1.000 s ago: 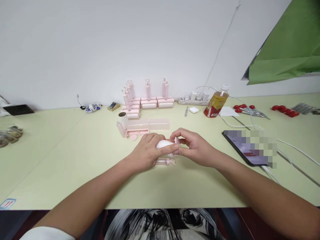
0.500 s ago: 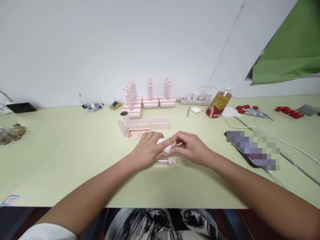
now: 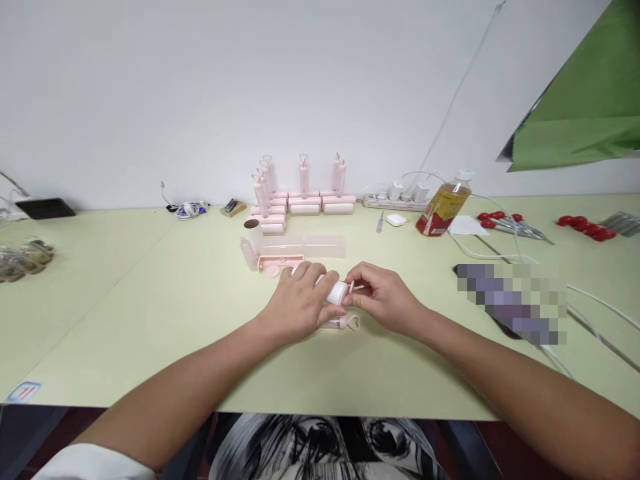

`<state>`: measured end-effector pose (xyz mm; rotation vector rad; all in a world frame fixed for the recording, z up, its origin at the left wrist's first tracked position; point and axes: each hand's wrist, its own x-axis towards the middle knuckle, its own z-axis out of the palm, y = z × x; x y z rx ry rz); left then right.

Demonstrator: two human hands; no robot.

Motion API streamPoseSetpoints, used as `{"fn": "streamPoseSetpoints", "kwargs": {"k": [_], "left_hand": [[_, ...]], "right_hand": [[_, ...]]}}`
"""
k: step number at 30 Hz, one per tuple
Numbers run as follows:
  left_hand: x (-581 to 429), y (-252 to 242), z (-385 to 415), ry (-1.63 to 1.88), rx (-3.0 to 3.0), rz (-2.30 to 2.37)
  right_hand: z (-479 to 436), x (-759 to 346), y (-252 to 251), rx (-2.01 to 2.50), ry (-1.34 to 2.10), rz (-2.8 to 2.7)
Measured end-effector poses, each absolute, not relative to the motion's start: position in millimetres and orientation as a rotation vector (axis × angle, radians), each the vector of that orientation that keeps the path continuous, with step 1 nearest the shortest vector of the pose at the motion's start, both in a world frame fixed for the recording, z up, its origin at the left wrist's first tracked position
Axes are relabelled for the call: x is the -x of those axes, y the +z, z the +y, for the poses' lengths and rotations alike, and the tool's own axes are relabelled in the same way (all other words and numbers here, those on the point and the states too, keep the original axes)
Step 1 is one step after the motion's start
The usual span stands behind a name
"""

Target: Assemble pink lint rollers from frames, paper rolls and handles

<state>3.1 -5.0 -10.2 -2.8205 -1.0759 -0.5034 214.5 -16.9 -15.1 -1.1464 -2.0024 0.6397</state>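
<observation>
My left hand [image 3: 300, 303] is wrapped round a white roll [image 3: 337, 292] held just above the pale green table [image 3: 150, 313]. My right hand [image 3: 385, 297] pinches a small pink piece against the roll's right end. Under both hands a pink handle with a heart-shaped end [image 3: 346, 323] lies on the table. Just beyond them lie loose pink roller parts [image 3: 280, 257] and a cardboard-cored roll [image 3: 251, 232] standing upright.
Several assembled pink rollers [image 3: 300, 200] stand at the back by the wall. A power strip [image 3: 395, 199], a bottle of amber liquid [image 3: 443, 207] and red-handled tools [image 3: 500, 223] lie back right. A tablet [image 3: 510, 303] with cables sits at right, bags [image 3: 20, 260] at far left.
The roll has turned in my left hand so its flat end faces right. My right hand's fingers have closed in on that end. Both hands stay in the same spot.
</observation>
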Motion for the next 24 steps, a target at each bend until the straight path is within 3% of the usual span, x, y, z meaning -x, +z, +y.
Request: {"fn": "streamPoseSetpoints", "kwargs": {"k": [24], "left_hand": [[-5.1,-11.2,-3.8,-0.521,2.765,-1.141]], "right_hand": [[-22.0,-211.6,-15.2,1.07,0.393,-2.023]]}}
